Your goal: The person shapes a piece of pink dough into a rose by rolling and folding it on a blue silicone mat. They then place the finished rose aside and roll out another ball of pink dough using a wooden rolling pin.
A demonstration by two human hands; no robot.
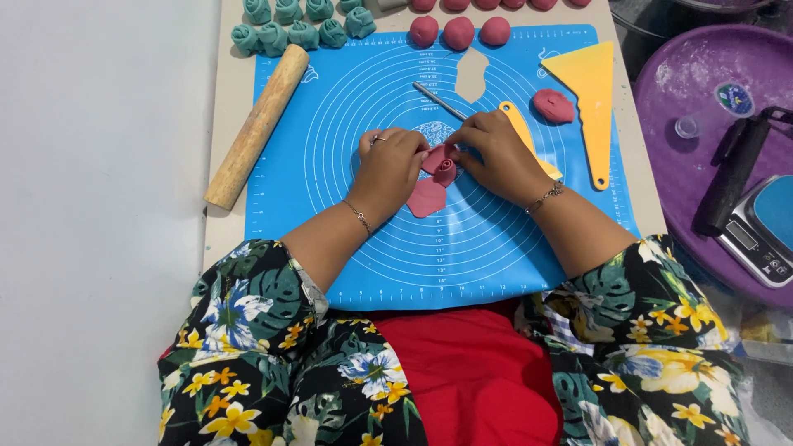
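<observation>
centrally, red dough roll pinched between left hand; right hand; on blue mat

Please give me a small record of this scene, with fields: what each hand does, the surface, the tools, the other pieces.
left hand: left hand presses the pink dough piece
right hand: right hand rolls the same piece at its top
surface: blue silicone mat
tools: wooden rolling pin, yellow scraper, thin metal stick
other pieces: teal dough roses, pink dough balls, flat pink lump
right side: purple tray with kitchen scale
</observation>
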